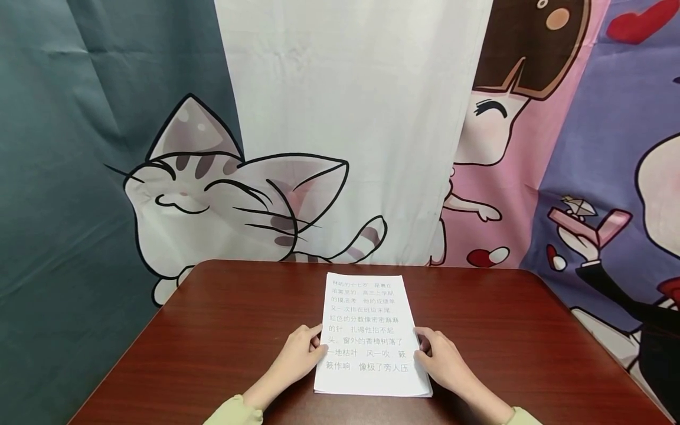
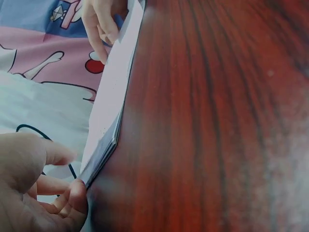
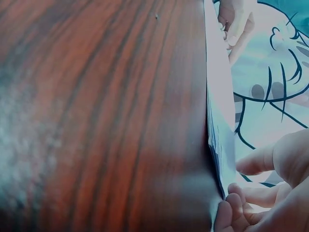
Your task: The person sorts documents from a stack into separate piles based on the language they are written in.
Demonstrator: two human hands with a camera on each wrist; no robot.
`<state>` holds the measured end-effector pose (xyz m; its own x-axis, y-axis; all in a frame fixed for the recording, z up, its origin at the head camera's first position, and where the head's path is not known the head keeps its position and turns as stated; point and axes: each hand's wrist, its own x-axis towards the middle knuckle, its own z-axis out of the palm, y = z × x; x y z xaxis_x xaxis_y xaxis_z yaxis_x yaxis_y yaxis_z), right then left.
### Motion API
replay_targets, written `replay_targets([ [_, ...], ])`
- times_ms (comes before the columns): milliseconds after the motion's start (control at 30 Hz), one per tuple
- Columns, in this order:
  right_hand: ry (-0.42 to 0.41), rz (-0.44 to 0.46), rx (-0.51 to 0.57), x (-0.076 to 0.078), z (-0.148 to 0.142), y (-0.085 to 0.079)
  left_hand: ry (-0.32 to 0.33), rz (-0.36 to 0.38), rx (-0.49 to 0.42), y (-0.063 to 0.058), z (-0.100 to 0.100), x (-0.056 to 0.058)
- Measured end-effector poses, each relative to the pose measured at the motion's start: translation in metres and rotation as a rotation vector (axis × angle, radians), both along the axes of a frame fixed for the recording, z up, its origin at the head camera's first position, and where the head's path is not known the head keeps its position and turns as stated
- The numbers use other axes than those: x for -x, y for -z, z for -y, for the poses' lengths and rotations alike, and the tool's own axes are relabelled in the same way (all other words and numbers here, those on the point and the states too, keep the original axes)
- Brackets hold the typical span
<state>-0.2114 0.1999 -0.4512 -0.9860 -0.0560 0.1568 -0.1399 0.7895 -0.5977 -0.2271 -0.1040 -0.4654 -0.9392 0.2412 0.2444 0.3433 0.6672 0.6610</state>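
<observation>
A stack of white paper (image 1: 366, 381), its top sheet printed with several lines of grey Chinese characters, lies in front of me on the table. Its left edge is held by my left hand (image 1: 300, 353), thumb nearer me and index finger farther along the side. On the opposite edge, my right hand (image 1: 442, 357) holds it the same way. Up close in the left wrist view, curled fingers (image 2: 77, 191) meet the side of the stack. In the right wrist view the layered sheet edges (image 3: 215, 154) show, with fingertips (image 3: 232, 199) right at them.
The reddish-brown wooden table (image 1: 239, 307) has rounded far corners. Behind it hangs a cloth backdrop (image 1: 361, 118) with a cartoon cat (image 1: 212, 218) and cartoon figures. Pale green sleeves (image 1: 236, 411) cover my forearms.
</observation>
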Motion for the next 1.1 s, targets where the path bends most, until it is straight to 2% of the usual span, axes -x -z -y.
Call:
replay_targets([
  [133, 0.002, -0.001, 0.014, -0.001, 0.000, 0.000, -0.009, 0.022, -0.021, 0.001, 0.001, 0.001],
  [367, 0.017, 0.031, 0.079, 0.000, 0.001, -0.002, 0.010, 0.127, -0.116, 0.001, 0.004, 0.002],
  [467, 0.016, 0.034, 0.091, 0.000, 0.000, -0.002, 0.001, 0.145, -0.144, 0.000, 0.005, 0.001],
  [867, 0.017, 0.066, 0.140, 0.001, 0.003, -0.003, -0.043, 0.112, -0.171, -0.002, 0.009, -0.001],
  [1100, 0.021, 0.075, 0.179, 0.004, 0.004, -0.007, -0.076, 0.144, -0.218, -0.003, 0.016, 0.001],
])
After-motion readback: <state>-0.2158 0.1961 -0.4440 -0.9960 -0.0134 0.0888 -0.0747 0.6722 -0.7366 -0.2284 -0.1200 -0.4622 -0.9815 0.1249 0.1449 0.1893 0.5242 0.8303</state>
